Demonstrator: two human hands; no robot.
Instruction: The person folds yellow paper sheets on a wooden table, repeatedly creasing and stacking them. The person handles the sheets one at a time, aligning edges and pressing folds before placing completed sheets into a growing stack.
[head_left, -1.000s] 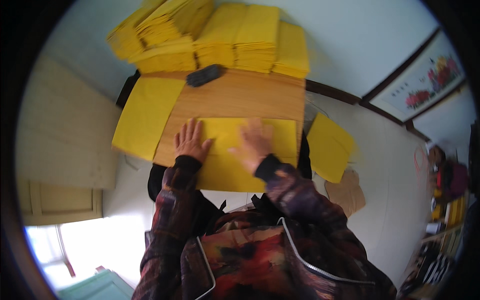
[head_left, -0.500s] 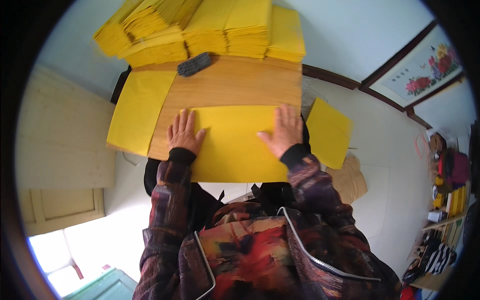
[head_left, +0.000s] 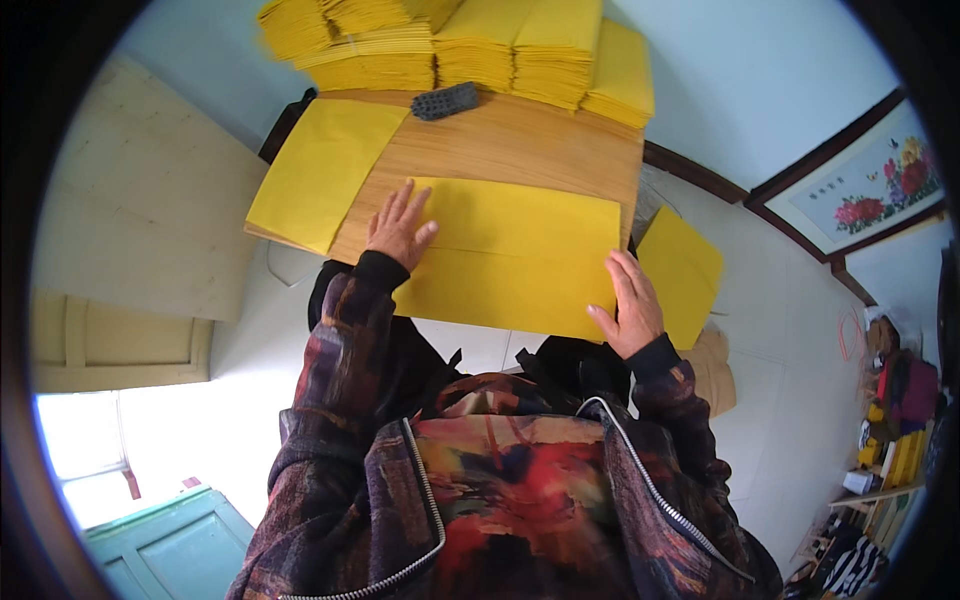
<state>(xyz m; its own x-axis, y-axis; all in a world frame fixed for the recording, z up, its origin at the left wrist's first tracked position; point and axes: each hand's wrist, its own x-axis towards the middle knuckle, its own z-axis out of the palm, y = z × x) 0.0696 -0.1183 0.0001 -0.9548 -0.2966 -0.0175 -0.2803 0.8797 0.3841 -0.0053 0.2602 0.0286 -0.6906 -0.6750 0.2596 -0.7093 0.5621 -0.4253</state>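
Note:
A large sheet of yellow paper (head_left: 515,240) lies at the near side of the wooden table (head_left: 500,135), its near edge reaching past the tabletop toward my lap. A faint horizontal line runs across it. My left hand (head_left: 400,228) rests open on its left edge, fingers spread. At the right edge my right hand (head_left: 632,305) is open too, thumb over the paper and fingers along the side. Another yellow sheet (head_left: 328,170) lies flat at the table's left. Beyond the paper sits a small dark grey textured block (head_left: 445,101).
Several thick stacks of folded yellow paper (head_left: 555,45) line the table's far edge. A yellow sheet (head_left: 682,275) lies lower down at the right, near brown paper (head_left: 712,370). A framed flower picture (head_left: 860,185) and a cluttered shelf (head_left: 890,470) are farther right.
My right hand has moved from the top of the sheet down to its right edge. My left hand stays near the left edge. The whole view has shifted.

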